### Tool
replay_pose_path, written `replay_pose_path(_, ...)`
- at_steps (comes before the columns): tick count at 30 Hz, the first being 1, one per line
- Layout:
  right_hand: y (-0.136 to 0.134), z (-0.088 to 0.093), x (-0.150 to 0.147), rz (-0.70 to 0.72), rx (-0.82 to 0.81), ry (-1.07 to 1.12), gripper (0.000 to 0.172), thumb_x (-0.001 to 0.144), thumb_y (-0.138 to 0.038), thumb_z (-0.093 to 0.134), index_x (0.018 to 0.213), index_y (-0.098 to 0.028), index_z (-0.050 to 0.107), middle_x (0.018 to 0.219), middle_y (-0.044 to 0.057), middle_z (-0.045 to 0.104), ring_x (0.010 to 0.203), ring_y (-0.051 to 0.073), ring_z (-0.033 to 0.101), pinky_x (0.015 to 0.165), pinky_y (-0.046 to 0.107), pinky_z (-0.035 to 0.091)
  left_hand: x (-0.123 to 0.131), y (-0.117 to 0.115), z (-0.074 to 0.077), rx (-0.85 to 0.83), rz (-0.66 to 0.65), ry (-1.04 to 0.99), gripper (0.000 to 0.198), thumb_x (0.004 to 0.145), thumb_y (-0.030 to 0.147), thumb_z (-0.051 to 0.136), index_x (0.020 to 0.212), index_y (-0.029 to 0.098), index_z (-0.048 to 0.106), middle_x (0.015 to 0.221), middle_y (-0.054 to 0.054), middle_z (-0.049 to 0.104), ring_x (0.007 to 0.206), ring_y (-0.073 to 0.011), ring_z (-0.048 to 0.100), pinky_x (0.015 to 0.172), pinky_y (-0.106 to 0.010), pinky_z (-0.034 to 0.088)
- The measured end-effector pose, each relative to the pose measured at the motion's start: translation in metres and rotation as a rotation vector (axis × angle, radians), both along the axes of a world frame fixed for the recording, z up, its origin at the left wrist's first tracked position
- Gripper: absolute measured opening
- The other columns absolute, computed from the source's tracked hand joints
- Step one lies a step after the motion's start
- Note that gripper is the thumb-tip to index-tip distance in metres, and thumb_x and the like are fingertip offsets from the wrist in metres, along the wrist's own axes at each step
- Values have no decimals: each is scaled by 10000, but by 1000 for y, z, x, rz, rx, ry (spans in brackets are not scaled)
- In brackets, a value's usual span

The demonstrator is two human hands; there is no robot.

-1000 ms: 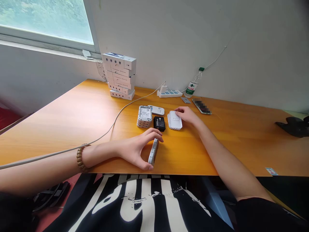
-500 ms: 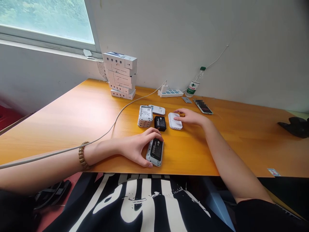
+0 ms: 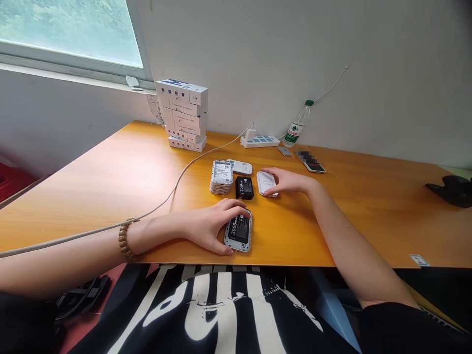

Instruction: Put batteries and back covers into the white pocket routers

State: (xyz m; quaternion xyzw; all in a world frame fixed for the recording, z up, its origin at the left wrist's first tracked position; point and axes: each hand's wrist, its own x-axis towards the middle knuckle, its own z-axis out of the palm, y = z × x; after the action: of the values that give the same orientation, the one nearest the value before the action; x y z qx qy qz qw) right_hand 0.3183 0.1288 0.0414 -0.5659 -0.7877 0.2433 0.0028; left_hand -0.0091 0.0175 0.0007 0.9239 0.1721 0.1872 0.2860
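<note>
Under our left hand (image 3: 210, 230) sits a flat silver device (image 3: 238, 230) with a black back that says 3000. Our fingers curve over its far edge and our thumb sits at its near edge, so this hand is holding it against the orange wooden table (image 3: 295, 221). Our right hand (image 3: 289, 182) lies open, and its fingertips (image 3: 268, 176) rest on a small white device (image 3: 266, 189). Just past our left fingers, toward the right hand, is a black battery (image 3: 244, 188). Beside that battery is a stack of silver devices (image 3: 221, 178). Far beyond both hands stand a tall pile of white boxes (image 3: 182, 115), a power strip (image 3: 260, 141) and a water bottle (image 3: 295, 129). A bead bracelet (image 3: 125, 239) circles our left wrist.
</note>
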Motion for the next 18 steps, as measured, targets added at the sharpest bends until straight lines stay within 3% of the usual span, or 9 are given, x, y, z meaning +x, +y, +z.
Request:
replay_pose_path(8, -6, 3, -6, -15, 16, -4, 1097, 735, -612, 848, 1657, -260, 367, 1731, 122, 340, 1576, 388, 350, 1296, 514, 298, 0, 3, -2, 35, 1, 30, 943, 708, 599, 901, 1467, 230, 480, 1509, -189, 530, 1422, -419, 506, 1148, -585, 484)
replay_pose_path(14, -7, -1, -9, -5, -1, -38, 1148, 648, -510, 919, 1643, -284, 393, 1722, 119, 348, 1568, 407, 356, 1280, 499, 331, 1, 3, -1, 46, 5, 37, 917, 723, 521, 905, 1472, 217, 474, 1451, -169, 567, 1375, -402, 531, 1158, -577, 463)
replay_pose_path(18, -7, -1, -9, 9, -5, -67, 1184, 668, -520, 895, 1673, -264, 325, 1744, 121, 290, 1592, 401, 305, 1292, 504, 306, 0, 2, 2, 18, 0, 65, 912, 738, 520, 896, 1478, 216, 458, 1472, -166, 547, 1393, -397, 506, 1179, -560, 437)
